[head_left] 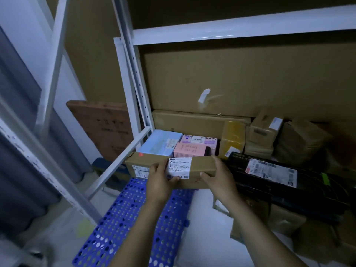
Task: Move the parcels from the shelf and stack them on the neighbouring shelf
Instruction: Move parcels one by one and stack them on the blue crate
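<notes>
Brown parcel (pixel 202 166) with white label (pixel 180 167); perforated blue mat (pixel 134 218); pink box (pixel 187 149).

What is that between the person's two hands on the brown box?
In the head view, a white shipping label sits on the brown box between the left hand and the right hand, with bare cardboard beside it.

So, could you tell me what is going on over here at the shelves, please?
A person holds a long brown parcel at the front of the white shelf, the left grip on its label and the right grip round its right end. Whether it is lifted is unclear. Behind it lie a light blue box and a pink box; a black parcel lies to its right.
</notes>
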